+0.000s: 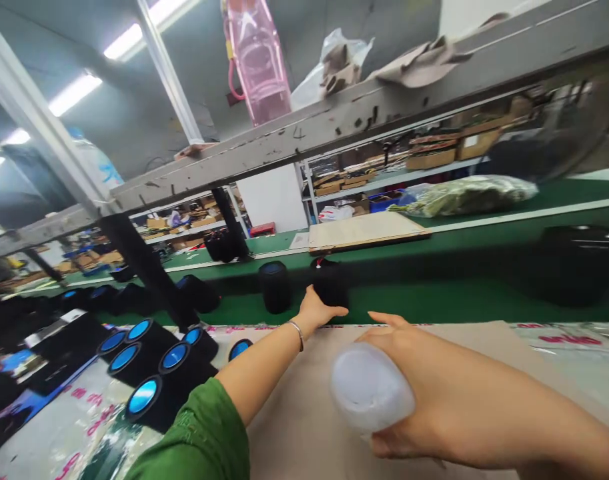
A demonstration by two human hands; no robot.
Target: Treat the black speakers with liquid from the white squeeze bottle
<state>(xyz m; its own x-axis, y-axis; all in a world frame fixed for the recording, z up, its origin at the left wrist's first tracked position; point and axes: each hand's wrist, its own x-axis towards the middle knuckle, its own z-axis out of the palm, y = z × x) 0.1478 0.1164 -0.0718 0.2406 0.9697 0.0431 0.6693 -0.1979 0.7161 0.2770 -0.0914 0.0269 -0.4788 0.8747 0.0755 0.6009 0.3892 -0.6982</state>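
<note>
Far off to the left of my left arm, a cluster of black speakers with blue tops (143, 397) lies on the plastic-covered bench. Beyond them, on the green conveyor belt (434, 300), one black cylinder speaker (275, 287) stands upright just left of my reaching hand. My left hand (317, 310) stretches forward from a green sleeve (199, 437), a thin bracelet (298, 333) at the wrist; the fingers curl around the base of another black speaker (330, 283), thumb pointing right, gripping it at the belt's near edge. Right of that and closer to me, my right hand (409, 393) rests over brown cardboard (294, 420), wrapped around a translucent white plastic piece (370, 390) whose rounded end faces me. The held speaker sits ahead and left of this right hand, well apart from it.
</note>
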